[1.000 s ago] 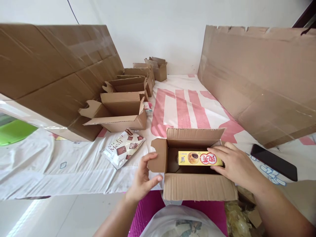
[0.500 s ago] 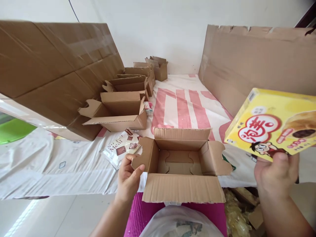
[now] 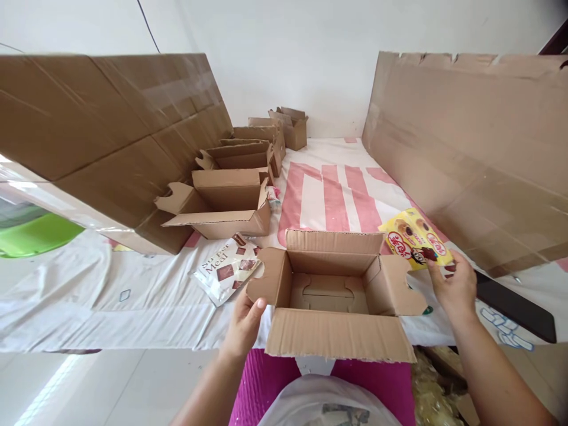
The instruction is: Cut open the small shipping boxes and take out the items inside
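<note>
An open cardboard box (image 3: pixel 339 334) stands near the table's front edge, its flaps folded outward and only its bare bottom visible inside. My left hand (image 3: pixel 243 322) is closed on the box's left flap, thumb in front. My right hand (image 3: pixel 456 290), to the right of the box, grips a yellow snack box (image 3: pixel 415 234) with red lettering and cream puff pictures, tilted above the cloth. A white "Super Meal" pouch (image 3: pixel 226 266) with brown squares lies beside my left hand.
Several open cardboard boxes (image 3: pixel 222 225) line the left side toward the wall. Tall cardboard panels (image 3: pixel 470 148) stand on both sides. A black phone-like slab (image 3: pixel 517 307) lies right of my right hand. A pink and white cloth (image 3: pixel 335 201) covers the table.
The yellow snack box has moved left and away from me in my right hand, turning as it went. The dark slab is now uncovered. My left hand stays on the flap.
</note>
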